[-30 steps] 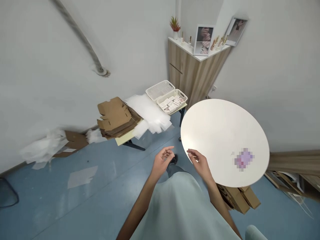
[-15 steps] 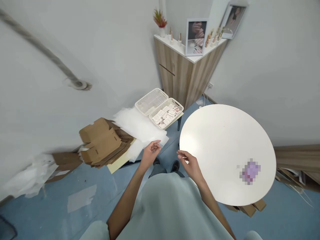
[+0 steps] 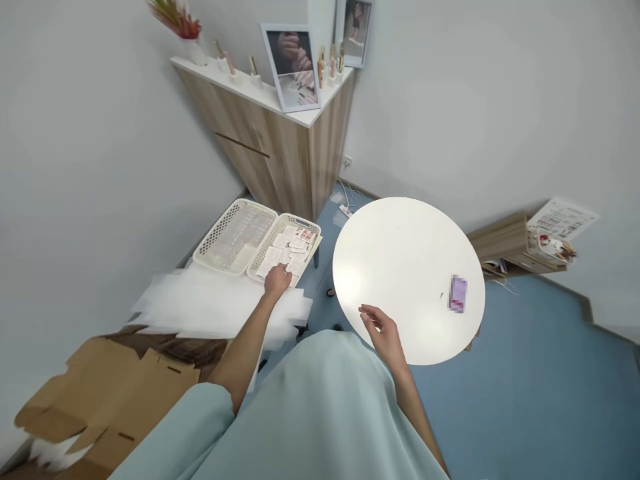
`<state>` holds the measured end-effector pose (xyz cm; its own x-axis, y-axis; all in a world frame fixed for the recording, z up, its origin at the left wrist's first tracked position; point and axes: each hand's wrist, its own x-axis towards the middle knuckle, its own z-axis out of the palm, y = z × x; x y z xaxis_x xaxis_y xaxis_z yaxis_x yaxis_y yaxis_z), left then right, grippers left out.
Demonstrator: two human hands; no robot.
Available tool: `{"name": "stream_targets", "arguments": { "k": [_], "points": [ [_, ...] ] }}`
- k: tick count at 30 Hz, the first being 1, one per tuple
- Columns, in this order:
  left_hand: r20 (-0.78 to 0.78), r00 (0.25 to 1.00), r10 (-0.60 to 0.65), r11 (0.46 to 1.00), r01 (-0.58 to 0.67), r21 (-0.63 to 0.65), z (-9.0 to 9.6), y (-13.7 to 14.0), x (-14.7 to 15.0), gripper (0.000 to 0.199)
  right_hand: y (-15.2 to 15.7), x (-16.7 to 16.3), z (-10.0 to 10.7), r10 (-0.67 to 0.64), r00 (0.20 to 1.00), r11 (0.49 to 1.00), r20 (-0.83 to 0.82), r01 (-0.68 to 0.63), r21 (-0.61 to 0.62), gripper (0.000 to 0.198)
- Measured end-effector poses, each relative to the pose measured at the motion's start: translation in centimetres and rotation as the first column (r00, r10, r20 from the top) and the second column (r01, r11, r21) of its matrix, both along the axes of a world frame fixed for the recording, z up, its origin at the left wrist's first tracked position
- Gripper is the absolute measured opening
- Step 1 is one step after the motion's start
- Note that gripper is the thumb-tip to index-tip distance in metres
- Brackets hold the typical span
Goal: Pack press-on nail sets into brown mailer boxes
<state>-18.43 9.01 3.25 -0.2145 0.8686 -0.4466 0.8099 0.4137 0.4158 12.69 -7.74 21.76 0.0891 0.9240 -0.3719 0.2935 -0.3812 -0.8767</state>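
Note:
My left hand (image 3: 278, 280) is stretched out over the near edge of a white plastic basket (image 3: 316, 230). Its fingers point down at the small printed cards (image 3: 283, 241) inside, and their tips are partly hidden. No card shows lifted in it. Over the near left edge of the round white table (image 3: 405, 257), my right hand (image 3: 384, 331) hovers with thumb and fingers apart, holding nothing. A second white basket (image 3: 203, 250) stands left of the card basket, with clear plastic material inside.
White foam sheets (image 3: 200, 300) and flattened brown cardboard boxes (image 3: 115, 393) lie to the left. A blurred purple item (image 3: 457, 294) rests on the table's right side. Behind stands a wooden cabinet (image 3: 285, 160) bearing picture frames (image 3: 294, 67). Cables and a power strip (image 3: 346, 211) lie on the floor.
My left hand has moved forward from in front of my body to the card basket. My right hand stays near the table edge. The view has turned right and shifted toward the baskets.

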Motion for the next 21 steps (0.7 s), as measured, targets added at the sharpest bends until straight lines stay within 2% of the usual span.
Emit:
{"name": "stream_targets", "arguments": {
  "k": [3, 6, 10, 13, 17, 21],
  "points": [
    [0.013, 0.999, -0.045, 0.998, 0.046, -0.047, -1.2, 1.3, -0.7, 0.040, -0.2, -2.3, 0.2, -0.056, 0.998, 0.998, 0.030, 0.056, -0.002, 0.045],
    [0.057, 0.998, -0.033, 0.996, 0.038, -0.079, -2.2, 2.0, -1.2, 0.039, -0.7, -4.1, 0.2, -0.106, 0.993, 0.994, 0.052, 0.106, -0.007, 0.046],
    [0.021, 1.000, 0.000, 0.998, 0.001, -0.066, -3.2, 2.6, -1.7, 0.040, -1.8, -5.7, 0.1, -0.175, 0.983, 0.984, 0.060, 0.177, -0.027, 0.045],
    [0.044, 0.998, -0.045, 0.997, 0.048, -0.068, -3.5, 2.8, -1.9, 0.032, -2.6, -6.4, -0.2, -0.216, 0.974, 0.976, 0.072, 0.218, -0.027, 0.045],
    [0.095, 0.994, -0.045, 0.998, 0.050, -0.045, -2.4, 2.9, -2.4, 0.022, -2.9, -6.5, -0.5, -0.223, 0.972, 0.975, 0.069, 0.224, -0.006, 0.045],
    [0.182, 0.982, 0.050, 0.995, -0.065, 0.080, 0.7, 2.3, -2.6, 0.018, -1.4, -5.8, -0.7, -0.164, 0.985, 0.986, 0.045, 0.164, 0.011, 0.045]
  ]
}}
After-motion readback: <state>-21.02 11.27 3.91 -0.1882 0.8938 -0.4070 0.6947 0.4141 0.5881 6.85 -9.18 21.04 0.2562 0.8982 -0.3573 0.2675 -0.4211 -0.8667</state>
